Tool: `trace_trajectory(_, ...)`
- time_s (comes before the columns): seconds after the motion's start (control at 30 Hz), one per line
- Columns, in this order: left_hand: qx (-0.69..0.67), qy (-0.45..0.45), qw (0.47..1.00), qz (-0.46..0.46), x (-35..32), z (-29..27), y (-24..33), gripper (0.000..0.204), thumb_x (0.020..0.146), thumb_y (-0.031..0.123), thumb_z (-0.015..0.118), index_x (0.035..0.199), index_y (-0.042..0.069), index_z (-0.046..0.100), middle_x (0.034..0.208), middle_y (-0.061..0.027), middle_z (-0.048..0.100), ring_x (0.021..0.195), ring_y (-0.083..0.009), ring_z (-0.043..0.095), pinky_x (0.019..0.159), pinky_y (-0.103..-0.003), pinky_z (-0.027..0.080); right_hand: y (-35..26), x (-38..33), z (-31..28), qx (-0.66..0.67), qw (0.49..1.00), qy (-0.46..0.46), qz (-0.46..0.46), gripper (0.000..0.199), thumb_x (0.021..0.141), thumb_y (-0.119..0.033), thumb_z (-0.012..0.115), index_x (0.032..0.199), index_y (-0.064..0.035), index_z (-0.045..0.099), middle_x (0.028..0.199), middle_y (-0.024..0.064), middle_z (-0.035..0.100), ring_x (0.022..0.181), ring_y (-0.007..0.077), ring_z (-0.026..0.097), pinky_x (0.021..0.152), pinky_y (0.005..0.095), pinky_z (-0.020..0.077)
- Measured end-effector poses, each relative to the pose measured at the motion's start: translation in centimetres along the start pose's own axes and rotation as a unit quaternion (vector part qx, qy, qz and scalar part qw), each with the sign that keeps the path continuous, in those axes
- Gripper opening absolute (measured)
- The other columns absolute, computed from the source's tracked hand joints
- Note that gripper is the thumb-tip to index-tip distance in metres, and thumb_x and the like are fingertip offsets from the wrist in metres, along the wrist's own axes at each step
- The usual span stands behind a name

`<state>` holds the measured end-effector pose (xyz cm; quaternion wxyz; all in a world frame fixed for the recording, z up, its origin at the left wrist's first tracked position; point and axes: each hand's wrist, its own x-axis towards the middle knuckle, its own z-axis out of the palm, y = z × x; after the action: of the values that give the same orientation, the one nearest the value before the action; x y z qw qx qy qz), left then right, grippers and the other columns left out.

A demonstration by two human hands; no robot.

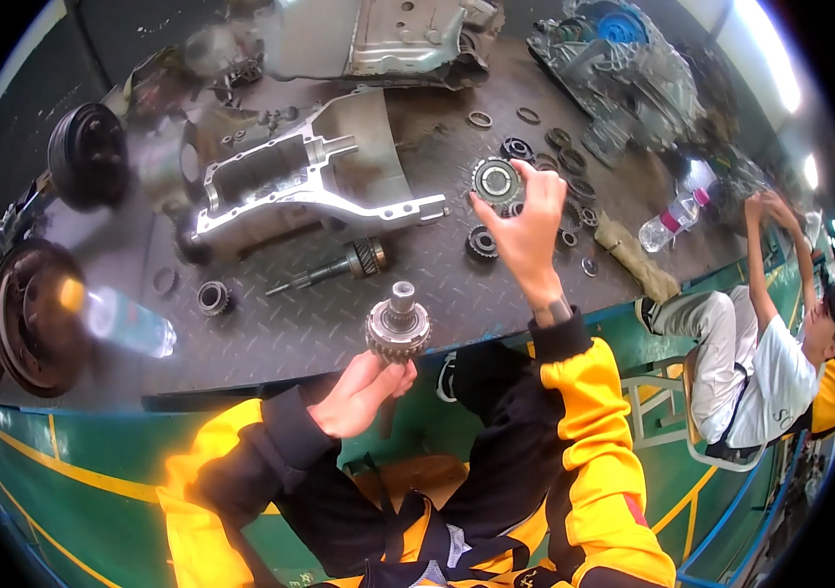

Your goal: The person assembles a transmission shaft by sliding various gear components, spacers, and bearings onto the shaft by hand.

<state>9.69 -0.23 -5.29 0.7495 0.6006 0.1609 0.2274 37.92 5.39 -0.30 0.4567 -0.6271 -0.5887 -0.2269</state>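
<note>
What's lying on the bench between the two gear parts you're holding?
In the head view, only bare tread plate lies between the geared shaft and the round gear; a smaller gear sits just aside.

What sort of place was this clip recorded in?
Most likely an auto repair or training workshop: a checker-plate metal bench strewn with bearings and rings, an aluminium gearbox housing, and a green painted floor with yellow lines. The left hand holds a gear shaft.

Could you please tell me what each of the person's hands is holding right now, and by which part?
The left hand grips a geared shaft by its lower end. The right hand holds a round bearing by its rim, in the fingertips.
</note>
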Motion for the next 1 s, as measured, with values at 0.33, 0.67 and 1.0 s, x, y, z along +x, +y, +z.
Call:
trace_trajectory(0.33,-0.007,0.008,1.0,-0.002,0.4,0.1,0.0,0.036,0.102,0.038,0.045,0.093,0.003,0.047,0.081,-0.001,0.043,0.075,-0.0121,0.04,0.071,-0.028,0.037,-8.1,-0.9,-5.5,0.242,0.969,0.034,0.042,0.061,0.06,-0.015,0.09,0.112,-0.0008,0.062,0.092,0.0043,0.058,0.084,0.0159,0.053,0.075,0.0301,0.0454)
trace_trajectory(0.67,-0.017,0.007,1.0,-0.004,0.0,0.5,0.3,0.03,0.101,0.032,0.046,0.092,0.003,0.049,0.081,-0.0015,0.044,0.075,-0.0123,0.039,0.07,-0.027,0.037,-8.1,-4.6,-3.1,0.781,0.511,-0.122,0.338,0.062,0.09,-0.053,0.061,0.122,-0.0001,0.055,0.113,0.0081,0.061,0.097,0.0161,0.054,0.085,0.0315,0.0427)
trace_trajectory(1.0,0.015,-0.003,1.0,0.009,0.1,0.3,0.3,0.03,0.102,0.031,0.046,0.092,0.002,0.048,0.081,-0.001,0.042,0.074,-0.0125,0.036,0.069,-0.027,0.036,-8.9,-4.1,-2.9,0.78,0.461,-0.155,0.393,0.08,0.092,-0.068,0.039,0.119,0.0054,0.054,0.095,0.0066,0.052,0.087,0.0192,0.044,0.076,0.0293,0.038)
